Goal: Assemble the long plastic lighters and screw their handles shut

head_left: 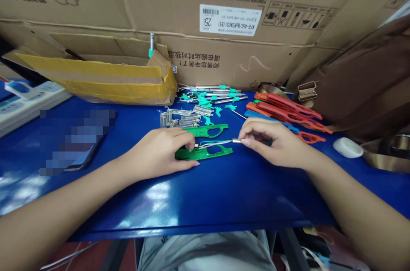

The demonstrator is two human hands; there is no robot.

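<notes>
The two hands work close together over a blue table (205, 202). The right hand (272, 141) has its thumb and first finger pinched on a small metal tip (236, 140), with no gap left. Thin wires (214, 144) run from that tip toward the left hand (163, 147). There, the thumb and bent first finger stand a little apart over the near green piece (199, 155). It is hard to tell if they grip it or a small white bit beside the finger, and the other fingers are hidden.

The near green piece lies flat in front of the person, and the far green piece (195, 132) lies just behind it. The wires are just over the near one.

The step looks like lining up the wires with the near green piece. To do it well, the left hand should keep that piece from sliding. The right hand should hold the tip gently and not tug, since thin wires could come loose. Wires lying flat, away from the edge, would be less likely to get squashed.
</notes>
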